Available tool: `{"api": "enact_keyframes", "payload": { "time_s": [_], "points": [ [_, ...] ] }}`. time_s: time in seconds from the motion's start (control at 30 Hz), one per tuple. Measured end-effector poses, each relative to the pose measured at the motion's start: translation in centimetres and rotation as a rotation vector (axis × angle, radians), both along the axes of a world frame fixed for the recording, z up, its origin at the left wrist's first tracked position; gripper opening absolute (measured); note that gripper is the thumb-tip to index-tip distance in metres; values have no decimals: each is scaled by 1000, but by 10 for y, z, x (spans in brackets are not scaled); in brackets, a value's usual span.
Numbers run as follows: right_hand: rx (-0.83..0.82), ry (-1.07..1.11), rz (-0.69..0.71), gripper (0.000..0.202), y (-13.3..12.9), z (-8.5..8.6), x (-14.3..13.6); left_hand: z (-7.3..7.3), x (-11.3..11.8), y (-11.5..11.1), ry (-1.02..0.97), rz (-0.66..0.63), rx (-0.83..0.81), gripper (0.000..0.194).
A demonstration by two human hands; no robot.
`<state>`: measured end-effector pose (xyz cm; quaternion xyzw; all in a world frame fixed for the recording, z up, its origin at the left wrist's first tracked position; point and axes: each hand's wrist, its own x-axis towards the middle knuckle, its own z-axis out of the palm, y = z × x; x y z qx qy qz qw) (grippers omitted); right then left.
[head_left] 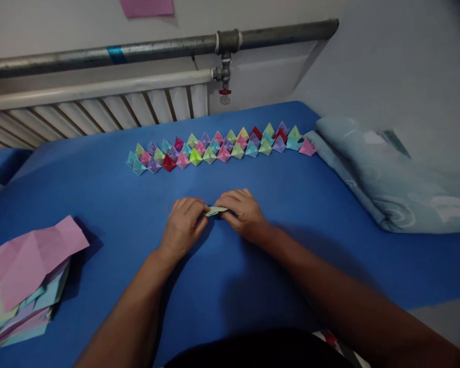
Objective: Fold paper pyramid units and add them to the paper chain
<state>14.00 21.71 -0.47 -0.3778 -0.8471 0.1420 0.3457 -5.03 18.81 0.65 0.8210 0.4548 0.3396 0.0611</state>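
A small folded piece of pale green paper (216,210) is held between my two hands, a little above the blue surface (130,204). My left hand (184,224) pinches its left end between thumb and fingers. On the other side, my right hand (242,212) grips the right end the same way, with the fingertips partly hiding the paper. Beyond my hands, rows of small folded paper pieces (195,157) in green, blue, purple, pink and red stand close together on the surface.
At the left lies a stack of coloured paper sheets (55,294) with a creased pink sheet (36,255) on top. A folded grey-green blanket (387,179) rests at the right. A white radiator (99,115) and a metal pipe (168,47) with a red-handled valve (225,92) run along the wall.
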Motion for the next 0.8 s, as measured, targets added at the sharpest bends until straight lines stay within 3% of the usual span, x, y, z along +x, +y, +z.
{"api": "enact_keyframes", "payload": {
  "time_s": [0.13, 0.33, 0.57, 0.8],
  "points": [
    [66, -149, 30, 17, -3, 5, 4, -1, 2, -6, 143, 17, 55, 12],
    [29, -333, 158, 22, -17, 4, 11, -5, 4, -23, 306, -45, -74, 15],
    [-164, -269, 162, 24, -22, 5, 25, -2, 3, -28, 244, -28, -135, 17],
    [-228, -224, 133, 17, -14, 1, 33, 0, 2, -27, 245, -33, -134, 13]
  ]
}}
